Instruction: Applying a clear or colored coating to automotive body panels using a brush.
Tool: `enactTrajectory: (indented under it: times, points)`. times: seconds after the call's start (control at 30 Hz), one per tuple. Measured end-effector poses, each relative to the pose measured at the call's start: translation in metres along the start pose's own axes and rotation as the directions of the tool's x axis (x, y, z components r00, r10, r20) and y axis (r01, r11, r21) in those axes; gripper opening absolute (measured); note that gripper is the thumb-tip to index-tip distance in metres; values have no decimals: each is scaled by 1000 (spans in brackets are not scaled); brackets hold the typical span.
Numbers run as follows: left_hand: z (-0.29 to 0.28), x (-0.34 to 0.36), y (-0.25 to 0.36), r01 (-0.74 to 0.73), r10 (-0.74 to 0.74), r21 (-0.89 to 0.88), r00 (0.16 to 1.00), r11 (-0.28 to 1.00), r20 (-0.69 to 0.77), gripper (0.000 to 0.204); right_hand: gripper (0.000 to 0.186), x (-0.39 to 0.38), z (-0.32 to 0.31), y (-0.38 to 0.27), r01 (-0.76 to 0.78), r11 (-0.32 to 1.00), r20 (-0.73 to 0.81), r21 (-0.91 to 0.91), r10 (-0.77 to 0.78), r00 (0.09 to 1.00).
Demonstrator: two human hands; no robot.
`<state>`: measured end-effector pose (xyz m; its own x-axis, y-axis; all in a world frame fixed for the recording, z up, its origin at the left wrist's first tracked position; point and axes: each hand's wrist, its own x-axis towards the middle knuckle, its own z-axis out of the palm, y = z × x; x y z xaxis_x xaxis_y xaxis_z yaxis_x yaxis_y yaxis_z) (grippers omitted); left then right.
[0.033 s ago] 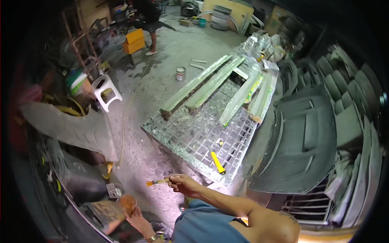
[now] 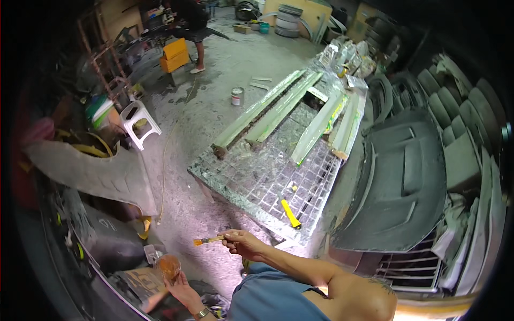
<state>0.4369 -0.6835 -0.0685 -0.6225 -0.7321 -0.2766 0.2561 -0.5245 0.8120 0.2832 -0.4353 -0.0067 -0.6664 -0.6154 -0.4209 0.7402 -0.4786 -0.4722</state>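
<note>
My right hand [image 2: 238, 242] is closed around the wooden handle of a small paintbrush [image 2: 216, 239]. The brush is held level in the air, its orange-coated bristles pointing left. Lower down on the left, my left hand [image 2: 183, 291] grips a clear cup [image 2: 169, 265] with orange-brown contents. Its fingers are at the cup's near right side, and some of them are hidden. The brush is above and to the right of the cup, apart from it. A yellow-handled tool [image 2: 290, 214] lies on the worktable [image 2: 257, 184], beyond my right hand.
Long pale-green strips [image 2: 284, 109] lie across the table. A black hood panel [image 2: 401, 182] leans at the right. A grey curved panel [image 2: 101, 171] and a white stool [image 2: 140, 123] stand left. A can [image 2: 237, 96] sits on the floor. Another person [image 2: 193, 21] stands far off beside an orange box [image 2: 174, 55].
</note>
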Motion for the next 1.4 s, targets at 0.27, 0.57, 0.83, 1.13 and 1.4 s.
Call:
enactTrajectory:
  times: [0.27,0.57,0.83,1.13,1.4]
  points:
    - [88,179,26,30,-38,57,988,998,147,50,15,130,23,-27,61,994,-8,93,-60,998]
    - [189,347,40,183,-218,260,969,948,116,59,16,308,71,-188,281,959,-11,30,-281,960]
    - [206,547,-4,-326,-320,705,718,630,618,53,14,402,79,-262,560,820,-274,122,-515,813]
    - [432,740,-2,107,-541,754,762,648,356,67,25,535,91,-290,587,801,-665,-112,-500,555]
    - [611,891,-141,9,-609,786,638,618,472,45,26,547,63,-368,692,616,-805,-377,-587,85]
